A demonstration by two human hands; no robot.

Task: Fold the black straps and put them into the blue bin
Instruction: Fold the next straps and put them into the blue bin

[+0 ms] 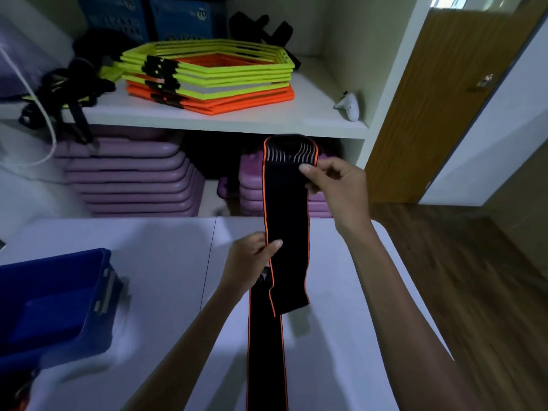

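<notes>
We were mid-fold: our right hand [335,188] pinched the black strap [286,221] at its folded top, our left hand [252,259] pinched mid-length. Next, we judged, double it again, then carry it to the blue bin [59,298] at the counter's [166,247] left edge.

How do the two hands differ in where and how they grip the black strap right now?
The right hand is raised higher and farther out, pinching the black strap near its folded top by the right edge; the left hand sits lower and nearer, pinching the left, orange-trimmed edge. The right thumb lies across the strap's face just below the grey stitching; the left thumb rests on plain black fabric. Both grip between thumb and fingers.
</notes>
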